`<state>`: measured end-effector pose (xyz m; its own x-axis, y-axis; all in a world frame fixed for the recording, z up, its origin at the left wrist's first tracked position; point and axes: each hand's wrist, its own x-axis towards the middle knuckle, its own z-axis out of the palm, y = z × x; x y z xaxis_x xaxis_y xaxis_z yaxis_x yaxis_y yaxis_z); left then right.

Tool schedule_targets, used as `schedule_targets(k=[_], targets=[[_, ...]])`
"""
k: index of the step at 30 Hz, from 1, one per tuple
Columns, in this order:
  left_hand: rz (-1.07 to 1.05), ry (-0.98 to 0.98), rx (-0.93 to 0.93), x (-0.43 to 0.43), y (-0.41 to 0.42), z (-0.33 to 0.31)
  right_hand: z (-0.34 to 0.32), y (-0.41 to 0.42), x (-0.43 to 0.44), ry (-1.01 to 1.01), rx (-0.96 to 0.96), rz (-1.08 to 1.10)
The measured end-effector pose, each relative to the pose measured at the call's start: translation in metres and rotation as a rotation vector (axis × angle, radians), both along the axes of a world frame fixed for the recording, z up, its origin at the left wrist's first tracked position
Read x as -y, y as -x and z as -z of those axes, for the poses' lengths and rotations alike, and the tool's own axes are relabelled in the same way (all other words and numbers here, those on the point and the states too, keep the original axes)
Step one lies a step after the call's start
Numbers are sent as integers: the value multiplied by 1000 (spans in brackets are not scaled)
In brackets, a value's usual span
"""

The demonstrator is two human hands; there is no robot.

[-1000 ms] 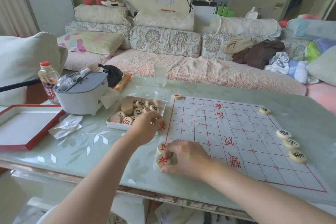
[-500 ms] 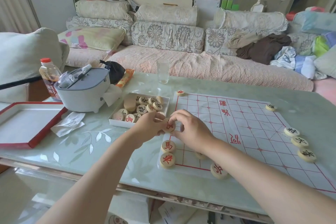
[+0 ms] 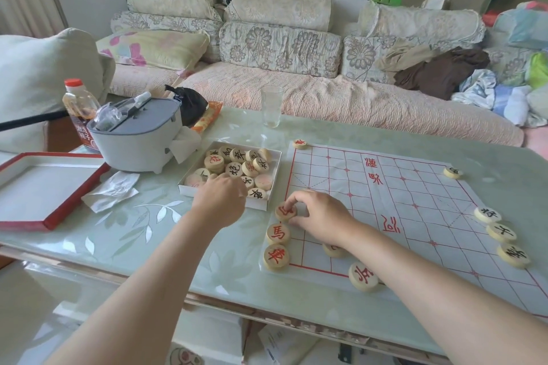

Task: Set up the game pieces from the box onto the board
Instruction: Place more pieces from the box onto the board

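Observation:
A paper board (image 3: 385,204) with a red grid lies on the glass table. To its left stands a white box (image 3: 274,175) holding several round wooden pieces. My right hand (image 3: 320,216) pinches a red-marked piece (image 3: 285,212) on the board's left edge. Two more red pieces (image 3: 278,233) (image 3: 275,256) sit in line below it, and another (image 3: 363,276) lies at the near edge. My left hand (image 3: 221,201) hovers over the box's near left corner with fingers curled down; what they hold is hidden. Three black-marked pieces (image 3: 501,232) sit on the board's right edge.
A grey container (image 3: 136,139) and a sauce bottle (image 3: 80,107) stand left of the box. The red-rimmed box lid (image 3: 44,187) and a crumpled tissue (image 3: 111,191) lie at the left. A glass (image 3: 271,107) stands beyond the box. A sofa runs behind the table.
My left hand passed the red piece to my right hand and went back to the box. My right hand has set that piece down on the board's left edge.

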<state>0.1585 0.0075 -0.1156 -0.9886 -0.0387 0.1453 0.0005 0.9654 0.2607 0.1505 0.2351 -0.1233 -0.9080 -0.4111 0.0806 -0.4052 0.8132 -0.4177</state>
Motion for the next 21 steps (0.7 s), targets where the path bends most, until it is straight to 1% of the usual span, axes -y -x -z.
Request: schedule_targets(k=[5,9,12,18,21], targets=[[10,-13,18,0,4,0,3,3,2,-46,5,-11],[24,7,9,1,5,-1,0,3,7,-1,-34,-1],[33,-14,-13,3,6,-1,-10,7,24,66,-74,5],[-80,-93,-166,36,14,-6,-22,33,88,115,-63,-38],[-146,-79,-196,63,17,-4,-25,46,117,73,-38,-74]])
